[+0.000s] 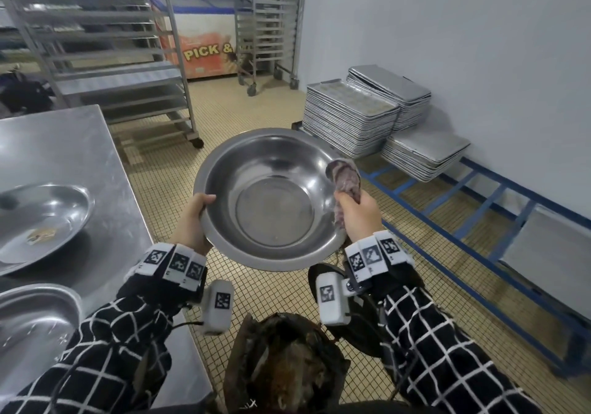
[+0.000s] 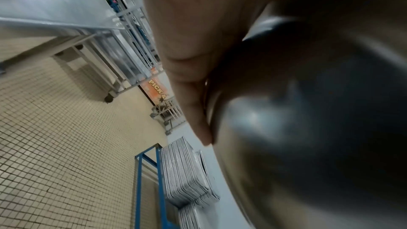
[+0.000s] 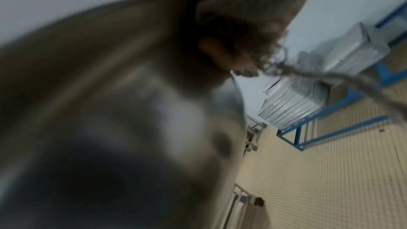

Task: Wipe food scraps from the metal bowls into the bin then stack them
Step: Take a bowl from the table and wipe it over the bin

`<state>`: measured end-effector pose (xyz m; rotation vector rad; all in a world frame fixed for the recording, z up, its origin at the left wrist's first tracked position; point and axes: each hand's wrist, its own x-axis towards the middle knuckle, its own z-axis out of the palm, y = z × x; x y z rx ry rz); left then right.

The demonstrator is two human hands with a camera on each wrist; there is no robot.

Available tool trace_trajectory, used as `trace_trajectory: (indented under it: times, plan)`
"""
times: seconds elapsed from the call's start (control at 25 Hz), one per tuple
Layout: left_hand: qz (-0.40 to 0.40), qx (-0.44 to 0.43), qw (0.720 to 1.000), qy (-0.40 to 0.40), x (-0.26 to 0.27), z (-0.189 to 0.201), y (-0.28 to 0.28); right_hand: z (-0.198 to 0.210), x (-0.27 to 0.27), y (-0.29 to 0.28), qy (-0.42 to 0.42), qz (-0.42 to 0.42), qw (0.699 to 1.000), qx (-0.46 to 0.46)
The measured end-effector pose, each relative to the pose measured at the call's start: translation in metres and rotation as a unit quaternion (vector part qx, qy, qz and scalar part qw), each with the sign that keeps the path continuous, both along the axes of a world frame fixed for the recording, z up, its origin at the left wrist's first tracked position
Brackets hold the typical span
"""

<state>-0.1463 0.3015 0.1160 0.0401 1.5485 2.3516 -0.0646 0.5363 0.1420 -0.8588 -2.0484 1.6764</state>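
Both hands raised: left hand (image 1: 192, 218) grips bowl (image 1: 271, 199), right hand (image 1: 359, 213) clutches rag (image 1: 347, 177).

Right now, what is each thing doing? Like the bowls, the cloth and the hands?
Held bowl: tilted, in the air above the bin, inside looks almost clean.
Cloth: bunched up, pressed on the bowl's right rim.
Left hand: grips the bowl's left rim.
Right hand: grips the cloth.
Bin: open, full of brown scraps.
Far table bowl: on the table, a scrap inside.
Near table bowl: on the table, not stacked.
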Motion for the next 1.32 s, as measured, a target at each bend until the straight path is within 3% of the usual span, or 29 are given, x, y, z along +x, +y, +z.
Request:
trace_trajectory:
  times: [0.16, 0.32, 0.36, 0.48, 0.56, 0.64, 0.72, 0.84, 0.96, 1.04, 1.16, 1.24, 1.32]
  plan:
    - [0.026, -0.051, 0.998, 0.018, 0.01, 0.001, 0.026, -0.014, -0.008, -0.034, 0.045, -0.101, 0.989, -0.097]
    - [-0.082, -0.231, 0.966, 0.078, 0.016, -0.008, 0.041, -0.011, -0.014, -0.044, 0.058, -0.105, 0.987, -0.104]
    - [-0.103, -0.24, 0.96, 0.097, 0.013, -0.01, 0.039, -0.008, -0.015, -0.041, 0.062, -0.11, 0.988, -0.093]
    - [-0.061, -0.121, 0.989, 0.064, -0.006, -0.004, 0.022, 0.006, -0.016, -0.016, 0.051, -0.104, 0.992, -0.057]
    - [-0.078, -0.037, 0.995, 0.058, -0.018, 0.006, 0.009, 0.017, -0.012, 0.003, 0.021, -0.031, 0.999, -0.026]
    - [-0.111, 0.001, 0.991, 0.069, -0.021, 0.011, 0.002, 0.025, -0.006, 0.015, 0.0, 0.048, 0.999, 0.005]
    - [-0.079, 0.019, 0.996, 0.035, -0.021, 0.009, 0.002, 0.028, -0.004, 0.019, -0.012, 0.072, 0.997, 0.028]
    - [0.026, 0.015, 0.999, 0.01, -0.015, 0.006, 0.018, 0.024, -0.007, 0.01, -0.005, 0.045, 0.998, 0.035]
    - [0.081, -0.027, 0.996, 0.013, -0.003, 0.007, 0.045, 0.008, -0.013, -0.01, 0.035, -0.054, 0.997, -0.033]
    - [0.024, -0.088, 0.995, 0.029, 0.005, 0.003, 0.057, -0.001, -0.014, -0.022, 0.057, -0.108, 0.99, -0.07]
    - [-0.079, -0.23, 0.964, 0.111, 0.021, -0.009, 0.065, -0.004, -0.014, -0.03, 0.071, -0.129, 0.985, -0.085]
    - [-0.1, -0.233, 0.957, 0.139, 0.027, -0.013, 0.066, -0.003, -0.011, -0.03, 0.074, -0.124, 0.987, -0.077]
    - [-0.076, -0.163, 0.976, 0.122, 0.022, -0.012, 0.055, 0.0, -0.006, -0.022, 0.066, -0.108, 0.988, -0.085]
